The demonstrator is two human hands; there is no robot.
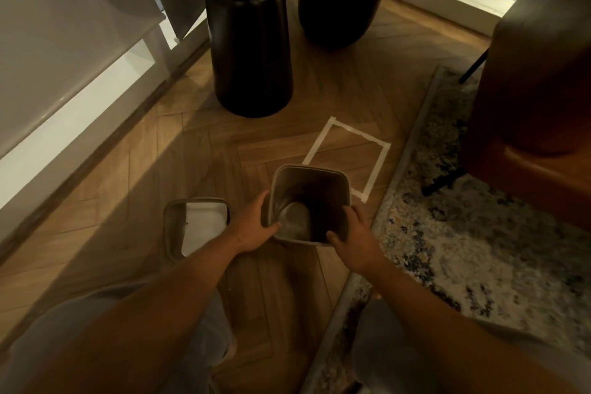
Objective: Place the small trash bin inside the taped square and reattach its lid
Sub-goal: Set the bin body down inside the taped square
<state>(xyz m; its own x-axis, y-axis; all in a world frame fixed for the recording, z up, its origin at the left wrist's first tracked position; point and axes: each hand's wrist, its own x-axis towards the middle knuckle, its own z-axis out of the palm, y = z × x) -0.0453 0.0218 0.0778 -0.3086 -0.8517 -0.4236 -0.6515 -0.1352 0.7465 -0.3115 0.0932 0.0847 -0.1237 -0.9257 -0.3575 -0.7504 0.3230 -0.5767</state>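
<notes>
- Nearest the camera, two bare forearms reach forward over grey-clad knees, above the herringbone wooden floor point(271, 281).
- The left hand point(252, 227) clasps the near-left side of the small grey square plastic trash bin point(308, 205), thumb hooked over the rim and fingers wrapped on the outer wall.
- The right hand point(355, 233) clamps the near-right corner of the same bin, thumb on the near rim and fingers curled over the right edge.
- The bin is open-topped, tilted toward the camera so its dark inside shows. Whether its base touches the floor is hidden.
- Just left of the bin, the grey square lid with a white flap point(198, 224) lies flat on the floor, partly behind the left forearm.
- Just beyond the bin, the square of pale masking tape point(348, 153) is empty; the bin's far rim overlaps its near edge.
- A patterned rug point(463, 249) borders the right side; two black rounded furniture legs point(249, 41) stand farther off.
- The step in hand appears to be carrying the bin to the square. The next move calls for shifting it far and slightly right, setting it upright within the tape, then fetching the lid.
</notes>
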